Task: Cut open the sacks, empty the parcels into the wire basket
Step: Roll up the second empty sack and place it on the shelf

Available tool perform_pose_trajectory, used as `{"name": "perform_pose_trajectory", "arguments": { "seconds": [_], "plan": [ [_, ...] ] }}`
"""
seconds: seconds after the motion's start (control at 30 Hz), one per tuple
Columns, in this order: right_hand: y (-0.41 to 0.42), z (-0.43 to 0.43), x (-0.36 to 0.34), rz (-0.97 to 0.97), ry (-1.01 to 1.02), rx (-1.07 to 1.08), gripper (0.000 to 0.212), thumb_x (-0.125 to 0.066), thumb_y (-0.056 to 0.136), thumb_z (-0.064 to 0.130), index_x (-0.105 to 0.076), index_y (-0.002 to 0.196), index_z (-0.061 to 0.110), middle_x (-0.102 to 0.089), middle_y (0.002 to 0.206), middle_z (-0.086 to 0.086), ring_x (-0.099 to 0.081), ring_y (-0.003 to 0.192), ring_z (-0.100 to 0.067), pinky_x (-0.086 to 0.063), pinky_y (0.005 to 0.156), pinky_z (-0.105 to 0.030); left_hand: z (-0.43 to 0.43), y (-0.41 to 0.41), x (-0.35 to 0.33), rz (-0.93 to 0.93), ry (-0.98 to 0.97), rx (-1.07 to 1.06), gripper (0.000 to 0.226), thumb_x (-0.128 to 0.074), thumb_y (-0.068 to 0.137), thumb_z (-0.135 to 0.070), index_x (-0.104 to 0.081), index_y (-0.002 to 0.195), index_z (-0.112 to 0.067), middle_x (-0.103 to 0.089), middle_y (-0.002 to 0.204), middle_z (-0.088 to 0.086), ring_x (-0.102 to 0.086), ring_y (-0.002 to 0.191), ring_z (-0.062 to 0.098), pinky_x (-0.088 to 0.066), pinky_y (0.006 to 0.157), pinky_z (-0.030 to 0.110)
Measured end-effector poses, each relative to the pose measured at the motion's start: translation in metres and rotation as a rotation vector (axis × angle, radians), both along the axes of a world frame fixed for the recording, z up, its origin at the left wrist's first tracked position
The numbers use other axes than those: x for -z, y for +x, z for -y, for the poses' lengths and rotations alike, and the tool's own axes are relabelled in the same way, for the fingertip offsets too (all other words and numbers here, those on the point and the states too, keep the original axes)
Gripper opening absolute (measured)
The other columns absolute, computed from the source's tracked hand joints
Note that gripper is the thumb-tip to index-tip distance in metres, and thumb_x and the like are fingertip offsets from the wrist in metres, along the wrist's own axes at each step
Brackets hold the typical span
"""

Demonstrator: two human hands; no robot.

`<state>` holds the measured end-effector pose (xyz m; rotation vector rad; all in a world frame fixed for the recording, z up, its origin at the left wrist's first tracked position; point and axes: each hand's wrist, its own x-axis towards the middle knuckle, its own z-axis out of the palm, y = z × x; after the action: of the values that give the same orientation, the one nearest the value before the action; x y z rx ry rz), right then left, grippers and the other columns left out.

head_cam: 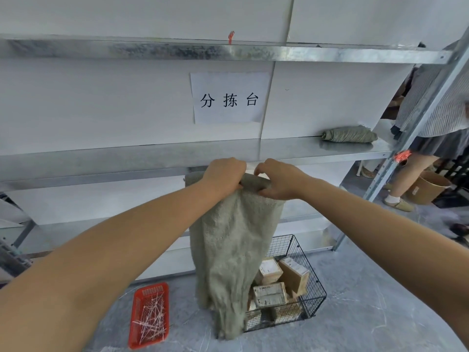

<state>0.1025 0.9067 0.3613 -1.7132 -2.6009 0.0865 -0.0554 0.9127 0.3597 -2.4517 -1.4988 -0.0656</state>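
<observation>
in the head view, two bare arms reach out in front. the left hand (223, 174) is curled tight round the top of a grey-green sack (233, 250). the right hand (276, 179) holds the same top just beside it, fingers over and thumb under. between the two hands the top of the sack is rolled up into a thick roll. both hands are up high, in front of the edge of a shiny metal shelf (152, 156).

the rest of the sack hangs down long and floppy. its bottom end drops in front of the left side of the wire basket (281, 246) and hides that side. i cannot tell if the bottom end touches the floor (355, 326).

the wire basket is black and sits on the grey floor, below the hands. brown parcels (270, 293) lie in a pile inside it, some with white labels.

to the left of the sack, a red tray (151, 290) lies on the floor. thin white ties (152, 318) lie in a jumble in it.

on the white wall above the hands is a paper sign (229, 97) with three black marks. further right on the metal shelf lies a rolled sack (350, 134), well apart from the hands.

at the far right, behind the shelf post, another person (436, 110) stands in a stripy top. a brown tub (429, 186) sits on the floor by their feet.
</observation>
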Motion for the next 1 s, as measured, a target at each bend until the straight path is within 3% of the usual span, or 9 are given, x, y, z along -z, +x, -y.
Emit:
{"name": "perform_pose_trajectory", "arguments": {
  "seconds": [0.1,0.2,0.33,0.43,0.57,0.67,0.77,0.9,1.0],
  "plan": [
    [-0.004,-0.001,0.002,0.215,0.010,0.011,0.032,-0.054,0.083,0.031,-0.051,0.112,0.017,-0.063,0.106,-0.006,-0.057,0.101,-0.026,-0.042,0.072,-0.031,0.003,0.002,0.001,-0.053,0.095,-0.050,0.021,-0.046,0.085,0.006,-0.049,0.103,-0.004,-0.063,0.101,0.014,-0.062,0.089,0.033,-0.033,0.061,0.033],
    [-0.008,-0.003,0.011,0.227,0.089,-0.030,0.033,-0.056,0.082,0.039,-0.051,0.106,0.017,-0.064,0.101,-0.005,-0.054,0.101,-0.027,-0.036,0.070,-0.030,0.004,0.002,0.003,-0.063,0.129,-0.036,0.025,-0.044,0.085,0.007,-0.046,0.107,-0.004,-0.061,0.102,0.013,-0.062,0.089,0.032,-0.032,0.060,0.033],
    [-0.010,-0.006,0.018,-0.016,0.102,-0.020,0.022,-0.053,0.083,0.015,-0.053,0.105,0.013,-0.056,0.098,-0.010,-0.054,0.099,-0.031,-0.041,0.072,-0.033,0.003,-0.006,0.001,-0.049,0.163,-0.011,0.021,-0.049,0.088,-0.002,-0.044,0.108,-0.007,-0.059,0.099,0.011,-0.058,0.084,0.028,-0.030,0.056,0.031],
    [-0.011,-0.004,0.019,-0.231,0.084,-0.040,0.041,-0.047,0.079,-0.002,-0.053,0.117,0.011,-0.053,0.106,-0.013,-0.054,0.100,-0.032,-0.044,0.083,-0.038,0.001,-0.009,-0.003,0.017,0.079,-0.064,0.028,-0.059,0.087,-0.018,-0.045,0.108,-0.009,-0.060,0.100,0.009,-0.058,0.087,0.026,-0.031,0.057,0.031],
    [-0.008,-0.005,0.020,-0.334,0.155,-0.074,0.058,-0.045,0.078,-0.007,-0.048,0.131,0.016,-0.057,0.116,-0.013,-0.054,0.106,-0.031,-0.043,0.088,-0.038,-0.004,-0.002,-0.021,0.114,-0.246,-0.065,0.055,-0.070,0.077,-0.040,-0.048,0.120,-0.014,-0.059,0.114,0.005,-0.056,0.105,0.024,-0.043,0.077,0.033],
    [-0.005,-0.003,0.024,-0.322,0.246,-0.111,0.054,-0.045,0.084,-0.001,-0.044,0.135,0.016,-0.056,0.116,-0.012,-0.052,0.109,-0.031,-0.046,0.087,-0.045,-0.007,-0.009,-0.035,0.283,-0.780,-0.075,0.058,-0.070,0.079,-0.036,-0.048,0.128,-0.013,-0.058,0.123,0.005,-0.058,0.110,0.024,-0.047,0.097,0.038],
    [-0.003,-0.001,0.025,-0.295,0.303,-0.122,0.053,-0.043,0.083,0.003,-0.043,0.135,0.010,-0.058,0.117,-0.015,-0.054,0.108,-0.035,-0.049,0.083,-0.049,-0.006,-0.016,-0.033,0.516,-1.163,-0.143,0.047,-0.069,0.082,-0.023,-0.051,0.124,-0.010,-0.063,0.119,0.011,-0.063,0.105,0.027,-0.051,0.093,0.040],
    [-0.005,-0.001,0.023,-0.073,0.699,-0.148,0.043,-0.047,0.070,0.008,-0.064,0.110,0.010,-0.068,0.082,-0.004,-0.067,0.070,-0.025,-0.048,0.054,-0.027,-0.013,-0.014,-0.017,0.357,-0.891,-0.136,0.048,-0.069,0.081,-0.027,-0.053,0.123,-0.008,-0.059,0.121,0.009,-0.058,0.105,0.026,-0.049,0.093,0.038],
    [-0.009,-0.001,0.012,0.059,0.357,-0.050,0.051,-0.056,0.082,0.009,-0.045,0.132,0.012,-0.060,0.114,-0.009,-0.058,0.104,-0.030,-0.043,0.083,-0.036,-0.013,-0.010,-0.007,0.244,-0.561,-0.086,0.039,-0.064,0.085,-0.030,-0.056,0.114,-0.006,-0.060,0.115,0.011,-0.057,0.101,0.026,-0.045,0.086,0.034]
  ]
}}
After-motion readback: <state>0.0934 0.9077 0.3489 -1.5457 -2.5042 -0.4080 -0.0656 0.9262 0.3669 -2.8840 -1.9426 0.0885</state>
